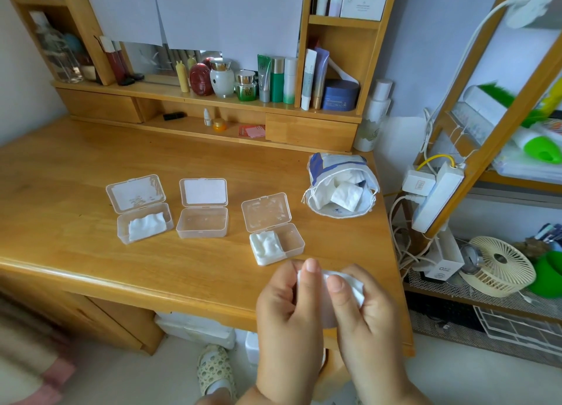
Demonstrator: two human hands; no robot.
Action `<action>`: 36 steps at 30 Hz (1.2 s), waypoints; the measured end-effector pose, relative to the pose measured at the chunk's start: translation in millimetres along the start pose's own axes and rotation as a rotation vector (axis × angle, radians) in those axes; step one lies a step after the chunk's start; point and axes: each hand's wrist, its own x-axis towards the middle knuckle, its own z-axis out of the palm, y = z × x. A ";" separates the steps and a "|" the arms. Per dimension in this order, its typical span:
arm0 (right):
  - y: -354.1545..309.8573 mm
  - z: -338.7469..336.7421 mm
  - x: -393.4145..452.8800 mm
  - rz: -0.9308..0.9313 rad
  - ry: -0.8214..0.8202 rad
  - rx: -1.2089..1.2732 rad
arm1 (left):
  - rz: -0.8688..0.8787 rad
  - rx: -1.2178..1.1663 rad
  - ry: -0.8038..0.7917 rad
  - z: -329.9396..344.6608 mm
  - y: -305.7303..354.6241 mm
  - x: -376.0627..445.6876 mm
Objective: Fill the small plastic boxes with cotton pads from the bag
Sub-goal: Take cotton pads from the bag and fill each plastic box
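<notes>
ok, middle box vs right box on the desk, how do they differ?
Middle box holds no pads; right box has cotton pads filling its left part. Middle box sits square to the desk edge; right box is turned at an angle and lies closer to the hands. Both are clear plastic, lids open.

My left hand: bare, no ring, nails short. My right hand: bare, likewise, no sleeve at either wrist. Foot: pale patterned slipper, open-toed.

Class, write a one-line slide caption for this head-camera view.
Both hands hold cotton pads above a desk with three open boxes.
</notes>
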 end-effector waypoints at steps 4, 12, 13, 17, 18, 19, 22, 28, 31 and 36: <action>2.3 4.6 -8.1 0.147 0.029 0.179 | -0.089 -0.111 0.057 -1.3 3.3 16.5; 9.0 -12.3 10.4 0.259 -0.490 0.177 | 0.116 0.271 -0.242 -24.7 3.9 59.4; 9.5 -12.4 11.7 0.259 -0.456 0.167 | 0.120 0.239 -0.184 -25.2 4.2 60.5; 12.9 -2.1 14.1 0.326 -0.219 0.202 | -0.076 0.081 -0.066 -21.9 -3.5 47.4; 15.1 0.7 14.3 0.348 -0.178 0.210 | -0.091 0.091 -0.093 -19.7 -7.2 41.1; 17.5 3.2 14.2 0.370 -0.151 0.227 | -0.072 0.093 -0.116 -18.8 -11.6 35.8; 24.5 8.1 15.7 0.424 -0.162 0.278 | 0.046 0.142 -0.132 -19.5 -18.5 28.1; 52.1 -8.1 68.3 0.326 -0.337 -0.166 | 0.036 0.321 0.102 -62.6 -20.5 73.1; 65.9 -4.6 94.9 0.286 -0.570 -0.319 | -0.080 0.320 0.038 -72.8 -24.4 98.9; 83.0 23.8 109.9 0.279 -0.767 -0.369 | -0.110 0.528 -0.042 -68.6 -41.6 111.3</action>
